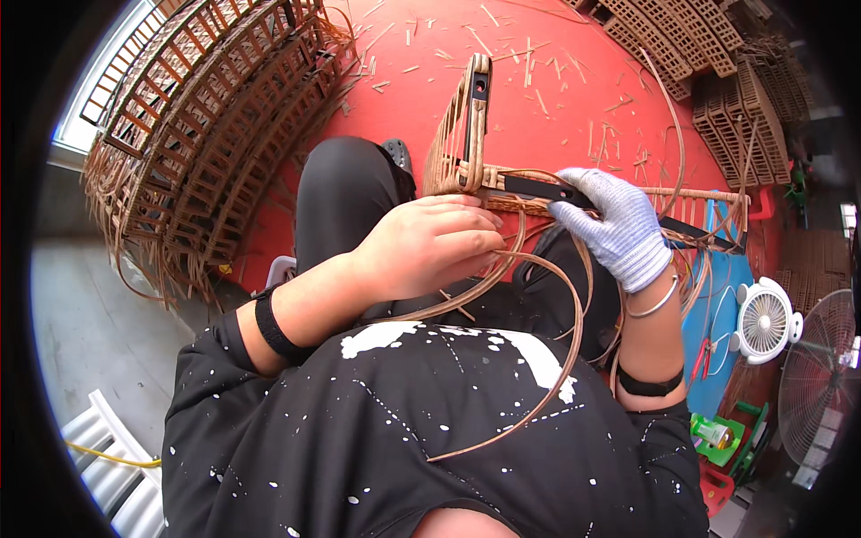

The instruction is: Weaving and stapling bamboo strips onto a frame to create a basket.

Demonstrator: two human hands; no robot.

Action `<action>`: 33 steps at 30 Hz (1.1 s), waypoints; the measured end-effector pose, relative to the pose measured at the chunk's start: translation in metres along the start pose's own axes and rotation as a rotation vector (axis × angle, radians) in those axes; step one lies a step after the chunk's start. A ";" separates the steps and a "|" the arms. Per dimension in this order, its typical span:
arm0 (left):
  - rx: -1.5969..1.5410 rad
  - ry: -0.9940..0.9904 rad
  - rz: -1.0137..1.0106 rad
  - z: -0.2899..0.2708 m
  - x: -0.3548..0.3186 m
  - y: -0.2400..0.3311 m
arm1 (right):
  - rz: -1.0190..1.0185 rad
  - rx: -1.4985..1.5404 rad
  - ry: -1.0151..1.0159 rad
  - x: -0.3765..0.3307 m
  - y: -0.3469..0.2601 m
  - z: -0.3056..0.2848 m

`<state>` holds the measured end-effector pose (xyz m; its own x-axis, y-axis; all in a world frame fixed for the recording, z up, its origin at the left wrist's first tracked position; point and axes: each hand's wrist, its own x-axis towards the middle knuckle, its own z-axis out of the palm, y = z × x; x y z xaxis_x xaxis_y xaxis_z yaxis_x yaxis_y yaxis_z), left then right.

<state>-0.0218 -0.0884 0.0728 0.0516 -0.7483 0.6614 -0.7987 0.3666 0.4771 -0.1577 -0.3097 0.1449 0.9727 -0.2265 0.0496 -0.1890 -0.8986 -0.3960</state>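
Observation:
A half-wrapped wicker frame [464, 134] with black slotted bars stands over my lap, one side upright and another running to the right. My bare left hand [439, 240] has its fingers pressed together at the frame's lower corner; the thumb is hidden. My right hand [619, 224], in a pale grey knit glove, grips the black bar of the right-hand side between thumb and fingers. Long brown wicker strands [574, 327] loop from below the hands across my lap and shirt, one loose end lying on my chest.
Stacked wicker frames [206, 134] rise at the left, and more stacks [740, 125] stand at the far right. Wicker scraps litter the red floor [421, 99]. At right are a blue surface [713, 309] with red-handled pliers [704, 359], a white fan [765, 320] and a bottle [711, 432].

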 end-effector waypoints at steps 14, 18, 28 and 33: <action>-0.080 -0.037 -0.026 0.002 -0.006 -0.001 | -0.392 -0.157 0.101 0.014 -0.007 0.025; -0.102 -0.054 -0.036 -0.001 -0.004 0.002 | -0.438 -0.111 0.080 0.022 -0.014 0.029; -0.299 -0.036 -0.269 -0.014 0.016 0.014 | -0.495 -0.135 0.201 0.034 -0.009 0.037; -0.399 0.075 -0.374 -0.007 0.011 0.015 | -0.477 -0.169 0.172 0.039 -0.006 0.038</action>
<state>-0.0292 -0.0870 0.0916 0.3428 -0.8315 0.4372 -0.4293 0.2753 0.8602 -0.1135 -0.2986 0.1140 0.9224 0.1763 0.3436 0.2360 -0.9616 -0.1401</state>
